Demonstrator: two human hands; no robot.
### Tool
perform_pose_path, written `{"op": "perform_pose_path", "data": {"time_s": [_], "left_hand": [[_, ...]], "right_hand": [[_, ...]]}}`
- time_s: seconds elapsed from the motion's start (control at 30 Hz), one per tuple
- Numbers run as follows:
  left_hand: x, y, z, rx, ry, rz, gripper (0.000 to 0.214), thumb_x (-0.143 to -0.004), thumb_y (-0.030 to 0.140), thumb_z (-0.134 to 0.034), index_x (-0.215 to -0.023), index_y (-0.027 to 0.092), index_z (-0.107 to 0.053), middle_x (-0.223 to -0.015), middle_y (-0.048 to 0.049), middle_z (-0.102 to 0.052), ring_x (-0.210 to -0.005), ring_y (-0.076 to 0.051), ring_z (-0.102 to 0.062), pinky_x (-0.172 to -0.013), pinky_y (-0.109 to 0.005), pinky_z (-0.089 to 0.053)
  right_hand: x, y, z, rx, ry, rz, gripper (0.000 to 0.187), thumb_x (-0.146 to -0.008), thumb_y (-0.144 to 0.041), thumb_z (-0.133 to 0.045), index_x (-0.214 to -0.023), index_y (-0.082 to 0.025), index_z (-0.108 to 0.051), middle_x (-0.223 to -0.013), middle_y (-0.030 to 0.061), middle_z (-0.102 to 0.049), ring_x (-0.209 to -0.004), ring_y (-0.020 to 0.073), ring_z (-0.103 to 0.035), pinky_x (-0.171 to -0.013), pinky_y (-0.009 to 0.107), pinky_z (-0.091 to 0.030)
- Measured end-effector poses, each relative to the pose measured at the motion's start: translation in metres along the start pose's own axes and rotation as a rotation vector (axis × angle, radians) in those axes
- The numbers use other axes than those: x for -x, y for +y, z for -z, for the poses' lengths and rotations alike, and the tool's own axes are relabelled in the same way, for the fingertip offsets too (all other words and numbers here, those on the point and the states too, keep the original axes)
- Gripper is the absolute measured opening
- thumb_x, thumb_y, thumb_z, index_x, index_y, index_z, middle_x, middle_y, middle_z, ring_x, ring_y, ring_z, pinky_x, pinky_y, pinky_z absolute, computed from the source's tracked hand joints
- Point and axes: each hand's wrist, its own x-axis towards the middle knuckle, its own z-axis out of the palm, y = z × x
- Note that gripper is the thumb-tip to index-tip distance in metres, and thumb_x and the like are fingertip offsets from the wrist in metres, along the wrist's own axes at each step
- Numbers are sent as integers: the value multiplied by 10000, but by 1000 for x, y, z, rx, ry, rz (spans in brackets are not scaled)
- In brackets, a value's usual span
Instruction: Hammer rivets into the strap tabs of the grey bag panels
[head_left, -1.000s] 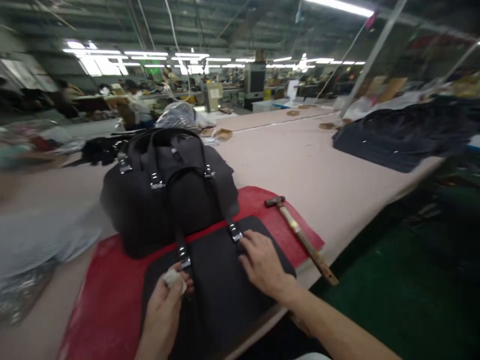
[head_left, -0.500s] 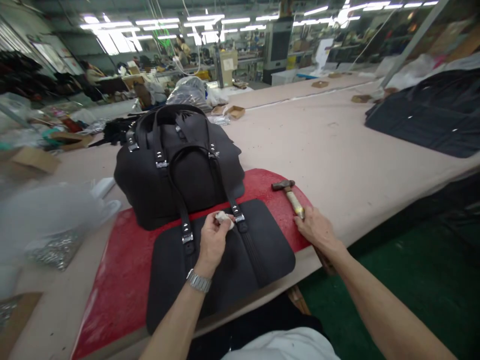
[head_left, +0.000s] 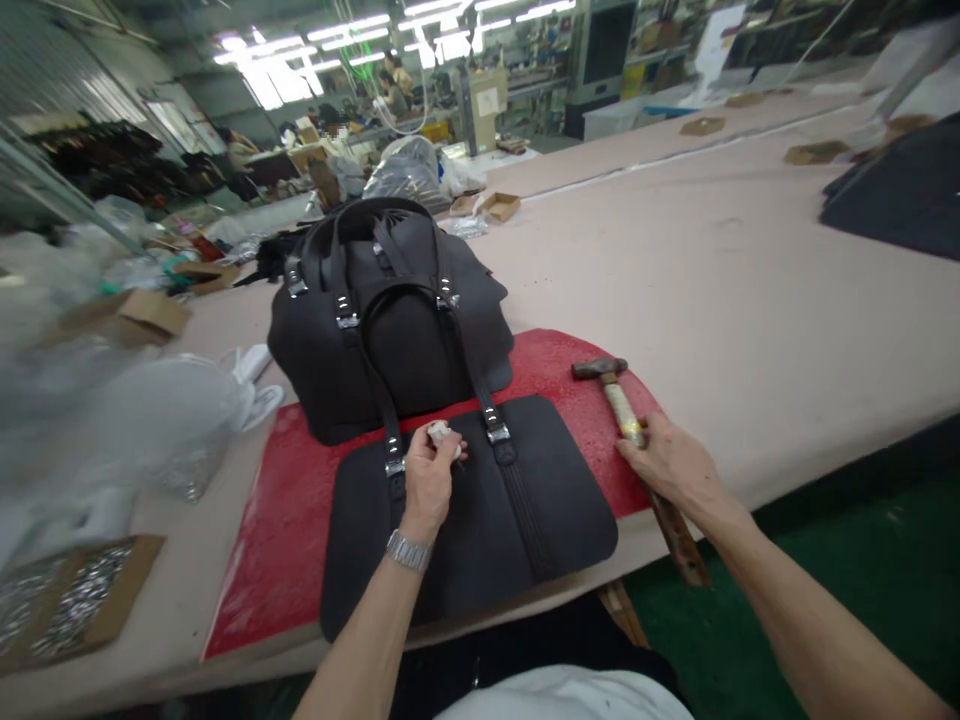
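Workshop counter (head_left: 750, 330), red mat (head_left: 300, 520) | my left hand (head_left: 429, 478) pinches soft wad (head_left: 439, 433) on bag panel (head_left: 480, 520) | right hand (head_left: 671, 465) grips hammer (head_left: 622, 410) mid-handle; head-heavy, I judge.

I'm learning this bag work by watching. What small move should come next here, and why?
Probably lift the hammer off the red mat: the right hand is closed around its handle while the head lies flat on the mat. The left hand pinches a small white piece over the flat bag panel, between its two strap buckles.
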Motion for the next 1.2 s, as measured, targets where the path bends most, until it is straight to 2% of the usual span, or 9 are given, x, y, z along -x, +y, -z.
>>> {"op": "perform_pose_path", "data": {"time_s": [0.13,0.23,0.37,0.5,0.7,0.87,1.0,1.1,1.2], "left_hand": [[0,18,71,-625,289,13,269,-790,379,-657,-944,166,-600,-730,-1,-601,-635,-157,-570,-567,-245,-419],[-13,28,105,-1034,339,48,359,-790,528,-631,-772,172,-591,-707,-37,-616,-660,-198,-574,-576,-282,-363],[-38,28,105,-1226,189,173,523,-747,709,-579,-772,187,-582,-777,-87,-651,-739,-263,-608,-571,-305,-342],[-55,27,90,-1257,42,173,387,-749,550,-639,-851,178,-611,-878,-118,-682,-812,-273,-634,-603,-297,-365],[-53,67,101,-1111,-8,60,308,-722,445,-688,-760,159,-581,-780,-67,-651,-699,-187,-590,-556,-262,-332],[-22,160,99,-1053,24,-191,393,-690,508,-724,-663,174,-519,-658,1,-564,-611,-147,-521,-515,-260,-268],[0,220,93,-1163,115,-303,388,-666,500,-752,-674,179,-536,-667,-2,-560,-590,-147,-493,-515,-274,-239],[6,235,101,-1165,123,-334,396,-677,525,-737,-676,180,-542,-670,-4,-565,-593,-151,-495,-517,-278,-251],[4,227,117,-1132,102,-285,402,-693,544,-708,-667,178,-544,-647,1,-564,-588,-154,-503,-517,-275,-270]], "right_hand": [[2,-27,-1,89,278,236,422,-888,-414,-567,-1176,-112,-505,-1139,174,-532,-1008,311,-525,-789,377,-412],[-2,-81,-5,-135,184,341,405,-929,-433,-522,-1193,-125,-511,-1119,137,-557,-1032,283,-534,-871,369,-419],[-12,-169,-21,-255,-38,367,452,-877,-520,-588,-1113,-137,-550,-1067,122,-572,-1016,296,-566,-843,369,-443],[-27,-216,-31,-245,-87,357,410,-837,-421,-627,-1062,-84,-559,-1050,187,-583,-947,329,-594,-772,383,-444],[-50,-203,10,-398,-157,410,336,-780,-441,-643,-863,-125,-566,-841,109,-615,-817,251,-579,-680,324,-409],[-44,-186,61,-757,-220,507,426,-814,-537,-599,-991,-150,-584,-868,32,-635,-743,165,-573,-620,262,-438],[-28,-192,90,-1193,-279,479,481,-683,-500,-782,-935,-128,-612,-759,25,-628,-627,136,-544,-530,230,-412],[-13,-198,111,-1245,-256,488,486,-652,-469,-822,-940,-136,-615,-773,27,-642,-634,140,-552,-533,230,-429],[3,-203,134,-1194,-211,570,454,-677,-458,-797,-954,-144,-622,-804,17,-637,-661,142,-548,-555,240,-429]]}}
